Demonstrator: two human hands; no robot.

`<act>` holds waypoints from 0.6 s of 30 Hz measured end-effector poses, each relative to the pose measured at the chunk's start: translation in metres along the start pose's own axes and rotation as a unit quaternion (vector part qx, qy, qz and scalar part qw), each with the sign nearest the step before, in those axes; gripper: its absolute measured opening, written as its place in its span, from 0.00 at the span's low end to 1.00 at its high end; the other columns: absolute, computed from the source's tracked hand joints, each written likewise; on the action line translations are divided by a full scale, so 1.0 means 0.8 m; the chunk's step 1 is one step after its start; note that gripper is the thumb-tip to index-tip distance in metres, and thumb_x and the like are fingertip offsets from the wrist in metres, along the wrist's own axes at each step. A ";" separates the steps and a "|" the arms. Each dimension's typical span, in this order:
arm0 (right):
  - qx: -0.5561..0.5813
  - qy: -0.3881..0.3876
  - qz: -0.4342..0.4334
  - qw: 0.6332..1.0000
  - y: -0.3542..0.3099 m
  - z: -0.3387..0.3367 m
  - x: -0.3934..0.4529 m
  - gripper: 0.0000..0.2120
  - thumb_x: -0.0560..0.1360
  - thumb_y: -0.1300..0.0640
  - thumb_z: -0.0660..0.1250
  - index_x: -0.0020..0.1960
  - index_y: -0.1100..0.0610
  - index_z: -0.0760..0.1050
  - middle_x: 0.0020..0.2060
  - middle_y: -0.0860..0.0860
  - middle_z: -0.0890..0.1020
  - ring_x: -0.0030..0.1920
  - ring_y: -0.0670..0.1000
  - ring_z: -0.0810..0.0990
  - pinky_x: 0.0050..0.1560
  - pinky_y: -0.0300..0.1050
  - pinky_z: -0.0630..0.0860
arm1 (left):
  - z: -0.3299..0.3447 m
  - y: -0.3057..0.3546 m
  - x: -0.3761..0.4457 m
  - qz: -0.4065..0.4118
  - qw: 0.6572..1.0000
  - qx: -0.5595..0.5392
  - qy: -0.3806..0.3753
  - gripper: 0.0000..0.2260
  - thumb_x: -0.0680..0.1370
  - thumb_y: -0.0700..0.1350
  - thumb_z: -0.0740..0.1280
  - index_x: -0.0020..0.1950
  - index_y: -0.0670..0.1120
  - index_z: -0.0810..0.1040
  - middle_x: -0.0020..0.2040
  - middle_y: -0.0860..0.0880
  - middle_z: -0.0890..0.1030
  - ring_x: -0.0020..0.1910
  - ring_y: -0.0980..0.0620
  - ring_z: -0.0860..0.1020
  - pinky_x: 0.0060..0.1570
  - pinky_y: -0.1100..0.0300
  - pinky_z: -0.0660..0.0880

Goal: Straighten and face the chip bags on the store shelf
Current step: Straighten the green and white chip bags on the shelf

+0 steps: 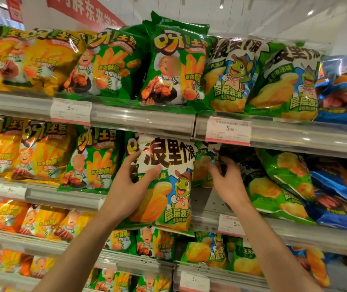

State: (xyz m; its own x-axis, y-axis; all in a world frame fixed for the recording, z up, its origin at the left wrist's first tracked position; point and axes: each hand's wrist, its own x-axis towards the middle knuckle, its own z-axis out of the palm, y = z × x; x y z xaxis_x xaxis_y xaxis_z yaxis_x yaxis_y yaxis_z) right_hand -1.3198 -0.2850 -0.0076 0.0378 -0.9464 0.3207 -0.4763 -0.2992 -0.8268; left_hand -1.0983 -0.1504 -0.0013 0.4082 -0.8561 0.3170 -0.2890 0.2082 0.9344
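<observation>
My left hand [133,184] grips the left edge of a white-and-green chip bag with a cartoon frog [168,186], held upright in front of the second shelf [62,198]. My right hand [226,179] reaches behind that bag's right side, its fingers on another green chip bag [203,163] standing further back on the shelf. To the right, green bags [278,186] lie slumped and tilted, and blue bags [341,190] lie flat beside them.
Rows of yellow bags [10,55] and green bags [172,66] fill the top shelf, upright. Price tags [228,130] hang on the clear shelf rails. Lower shelves [126,260] hold more bags. A red banner [84,11] hangs overhead.
</observation>
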 end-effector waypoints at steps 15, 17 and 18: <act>0.122 0.007 -0.006 0.992 -0.013 -0.012 -0.025 0.25 0.83 0.51 0.61 0.78 0.51 0.60 0.61 0.43 0.74 0.62 0.45 0.75 0.60 0.38 0.71 | 0.118 -0.004 0.040 0.034 0.996 0.011 -0.086 0.39 0.75 0.60 0.72 0.81 0.56 0.55 0.73 0.56 0.72 0.71 0.56 0.70 0.71 0.52 0.70; 0.127 0.010 0.010 0.992 -0.004 -0.003 -0.026 0.25 0.84 0.49 0.59 0.79 0.50 0.58 0.62 0.43 0.73 0.64 0.46 0.74 0.62 0.41 0.71 | 0.123 -0.012 0.033 0.043 0.995 0.012 -0.090 0.38 0.77 0.54 0.72 0.81 0.54 0.54 0.73 0.56 0.71 0.71 0.59 0.69 0.69 0.59 0.69; 0.131 0.011 0.015 0.991 0.000 0.001 -0.027 0.25 0.84 0.48 0.58 0.79 0.49 0.57 0.62 0.43 0.73 0.65 0.46 0.74 0.63 0.42 0.72 | 0.125 -0.015 0.032 0.049 0.995 0.012 -0.089 0.38 0.78 0.52 0.71 0.81 0.53 0.54 0.73 0.57 0.71 0.70 0.60 0.69 0.68 0.61 0.69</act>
State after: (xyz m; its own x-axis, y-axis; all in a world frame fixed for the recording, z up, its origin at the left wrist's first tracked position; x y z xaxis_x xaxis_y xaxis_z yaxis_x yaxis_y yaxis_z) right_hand -1.3199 -0.2646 -0.0149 0.0063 -0.9536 0.3012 -0.2316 -0.2944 -0.9272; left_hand -1.1708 -0.2219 -0.0203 0.2190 -0.9029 0.3700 -0.3405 0.2846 0.8961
